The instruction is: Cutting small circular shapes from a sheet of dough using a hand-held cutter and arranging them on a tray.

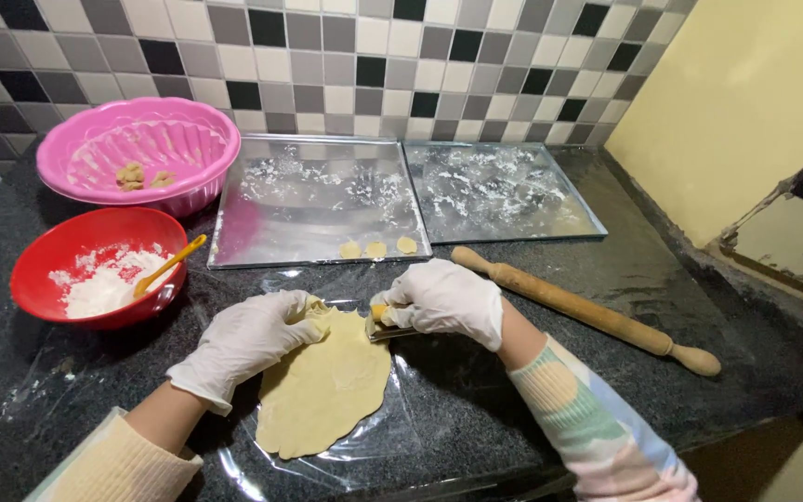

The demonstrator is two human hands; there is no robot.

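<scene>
While rolled flat on a clear plastic sheet (420,409) over the dark stone counter (550,390), lay pale and oval, the dough sheet (327,386), nearest the camera and between the two gloved hands. Pressed down on its upper left edge with the left hand (248,339), fingers spread open and flat, gripping nothing. Closed the right hand (443,299) around a small metal cutter (385,325) at the dough's top right edge, a bit of yellow dough showing at the fingertips. Wore white gloves on both, with a cream sleeve on the left arm and a pastel striped sleeve on the right.

Just beyond the right hand, lay a wooden rolling pin (587,310) slantwise on the counter. To the left, stood a red bowl (44,256) of flour with a yellow spoon (169,265) in it. Farther back, lay two floured metal trays (318,200) side by side, the left one with three small dough rounds (376,248) along its near edge. Behind the red bowl, stood a pink bowl (137,125) with a few brown lumps inside, against the grey, white and black tiled wall (374,56).
</scene>
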